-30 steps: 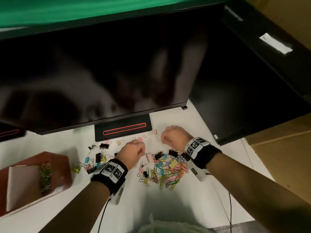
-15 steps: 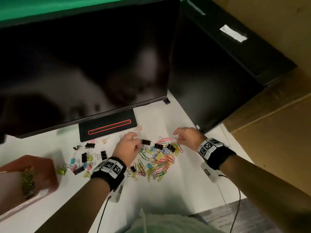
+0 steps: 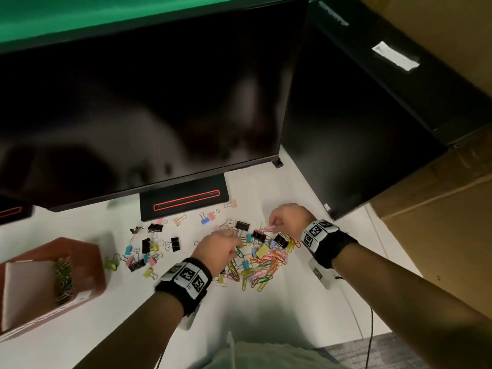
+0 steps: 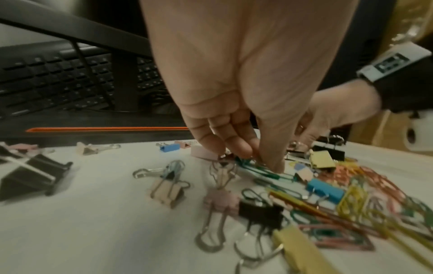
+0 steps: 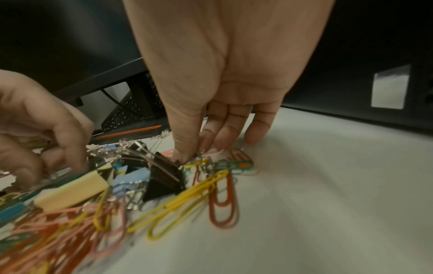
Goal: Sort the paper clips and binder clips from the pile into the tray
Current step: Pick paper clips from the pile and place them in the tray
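A pile of coloured paper clips [image 3: 262, 262] mixed with binder clips lies on the white desk [image 3: 292, 302]. My left hand [image 3: 239, 245] reaches down into the pile's left side. Its thumb and fingertips [image 4: 274, 165] pinch a green paper clip [image 4: 262, 171]. My right hand [image 3: 273, 228] is at the pile's far edge, pinching a pink paper clip [image 3: 266, 230] beside a black binder clip [image 5: 164, 176]. More binder clips [image 3: 149, 246] lie scattered to the left. The brown tray [image 3: 87, 262] stands at far left with paper clips [image 3: 62, 278] in one compartment.
A dark monitor [image 3: 133, 115] hangs over the far desk, its stand base [image 3: 183, 203] just behind the clips. A keyboard [image 4: 58, 79] sits behind the stand. A black case [image 3: 359, 129] and a cardboard box [image 3: 439, 222] wall off the right.
Both hands were fists above the pile a second ago. They have dropped their fingertips into it, the left on a green paper clip, the right on a pink one.
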A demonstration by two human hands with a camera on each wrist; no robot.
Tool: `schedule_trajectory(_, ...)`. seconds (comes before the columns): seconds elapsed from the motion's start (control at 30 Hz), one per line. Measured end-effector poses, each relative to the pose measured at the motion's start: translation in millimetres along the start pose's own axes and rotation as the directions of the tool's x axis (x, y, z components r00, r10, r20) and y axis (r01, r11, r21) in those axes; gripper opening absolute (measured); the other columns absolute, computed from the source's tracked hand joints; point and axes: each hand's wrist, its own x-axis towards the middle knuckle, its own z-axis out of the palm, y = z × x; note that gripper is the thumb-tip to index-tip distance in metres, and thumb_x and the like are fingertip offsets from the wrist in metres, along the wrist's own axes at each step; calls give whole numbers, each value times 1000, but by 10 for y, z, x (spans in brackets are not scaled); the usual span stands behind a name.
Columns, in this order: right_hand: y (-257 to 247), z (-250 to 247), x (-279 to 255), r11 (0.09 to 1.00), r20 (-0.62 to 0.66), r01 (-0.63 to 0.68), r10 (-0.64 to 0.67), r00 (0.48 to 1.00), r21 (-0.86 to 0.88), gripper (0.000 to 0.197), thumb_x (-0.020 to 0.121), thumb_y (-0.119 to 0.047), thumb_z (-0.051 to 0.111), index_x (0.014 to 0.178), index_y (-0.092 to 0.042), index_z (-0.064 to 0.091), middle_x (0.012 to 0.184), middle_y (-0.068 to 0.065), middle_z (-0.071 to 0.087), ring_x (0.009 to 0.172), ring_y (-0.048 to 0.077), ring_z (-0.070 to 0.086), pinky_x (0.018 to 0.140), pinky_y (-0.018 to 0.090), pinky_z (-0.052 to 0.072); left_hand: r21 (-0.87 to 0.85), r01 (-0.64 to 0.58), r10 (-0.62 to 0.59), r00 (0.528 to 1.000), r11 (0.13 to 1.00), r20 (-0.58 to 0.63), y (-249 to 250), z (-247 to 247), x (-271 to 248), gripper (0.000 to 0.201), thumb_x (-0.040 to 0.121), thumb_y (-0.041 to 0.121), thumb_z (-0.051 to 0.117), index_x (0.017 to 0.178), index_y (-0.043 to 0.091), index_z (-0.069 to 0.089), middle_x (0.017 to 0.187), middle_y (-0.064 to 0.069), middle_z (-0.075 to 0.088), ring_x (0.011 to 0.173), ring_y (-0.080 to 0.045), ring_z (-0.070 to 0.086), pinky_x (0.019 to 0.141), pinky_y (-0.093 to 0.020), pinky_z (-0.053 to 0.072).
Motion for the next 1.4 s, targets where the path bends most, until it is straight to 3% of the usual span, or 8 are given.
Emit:
schedule_trajectory(0.17, 22, 7, 21, 997, -2, 56, -56, 998, -47, 17, 86, -32, 64, 97, -21, 70, 110, 0, 57, 104, 18, 51, 89, 30, 46, 21, 60, -60, 998, 998, -1, 5, 13, 78, 14, 87, 19, 58, 99, 15, 64, 109, -1, 57, 106, -19, 51, 90, -30, 44)
schedule_trajectory(0.33, 26, 5, 32, 996, 27, 75, -76, 997, 51, 12, 86, -19, 63, 96, -16, 67, 102, 1, 67, 96, 18, 60, 81, 28, 49, 2, 71, -71, 997, 997, 13, -6, 40, 72, 4, 87, 16, 57, 86, 13, 59, 121, -8, 58, 121, -21, 49, 95, -33, 44)
schedule_trajectory(0.47, 60, 18, 15, 991, 15, 67, -69, 997, 118, 20, 88, -19, 62, 108, -16, 64, 96, 0, 64, 89, 17, 58, 78, 24, 46, -113, 90, -89, 996, 990, 7, -3, 57, 39, 7, 87, 17, 58, 94, 15, 58, 102, -5, 62, 110, -19, 56, 89, -30, 47)
schedule_trajectory(0.63, 128, -55, -16, 987, -46, 104, -99, 994, 119, 23, 89, -20, 61, 111, -15, 65, 90, -5, 52, 83, 12, 50, 74, 22, 39, -156, 116, -123, 992, 981, -30, 66, 93, 81, 25, 87, 17, 59, 112, 18, 57, 102, -2, 62, 102, -17, 58, 91, -34, 49)
schedule_trajectory(0.77, 153, -89, -60, 987, -58, 100, -93, 994, 129, 26, 86, -19, 64, 111, -13, 65, 90, -2, 48, 81, 14, 48, 78, 27, 43, -137, 137, -148, 986, 981, -77, 111, 90, 156, 22, 87, 17, 58, 109, 15, 59, 105, -3, 60, 94, -19, 58, 85, -33, 49)
schedule_trajectory(1.03, -105, 39, 50, 995, 35, 60, -63, 997, 83, 34, 87, -22, 64, 119, -12, 60, 106, 7, 54, 98, 22, 54, 81, 27, 41, -36, 133, -134, 990, 990, -50, 128, 80, 228, 16, 90, 17, 52, 101, 12, 62, 108, -5, 54, 98, -22, 55, 87, -33, 47)
schedule_trajectory(1.2, -268, 115, 158, 999, 21, 14, -15, 1000, 49, 33, 87, -19, 64, 117, -7, 60, 120, 12, 52, 107, 28, 56, 88, 31, 44, -108, 117, -125, 989, 987, -73, 55, 49, 85, 9, 89, 18, 55, 93, 14, 62, 113, -7, 62, 116, -21, 53, 96, -33, 45)
schedule_trajectory(1.4, -313, 115, 217, 999, 39, -2, 3, 999, -38, 22, 84, -9, 64, 106, -11, 66, 110, 9, 65, 101, 26, 61, 86, 36, 53, -294, 203, -275, 934, 934, -228, -178, -226, -142, 5, 86, 14, 60, 91, 12, 63, 86, 4, 55, 75, -11, 56, 73, -24, 50)
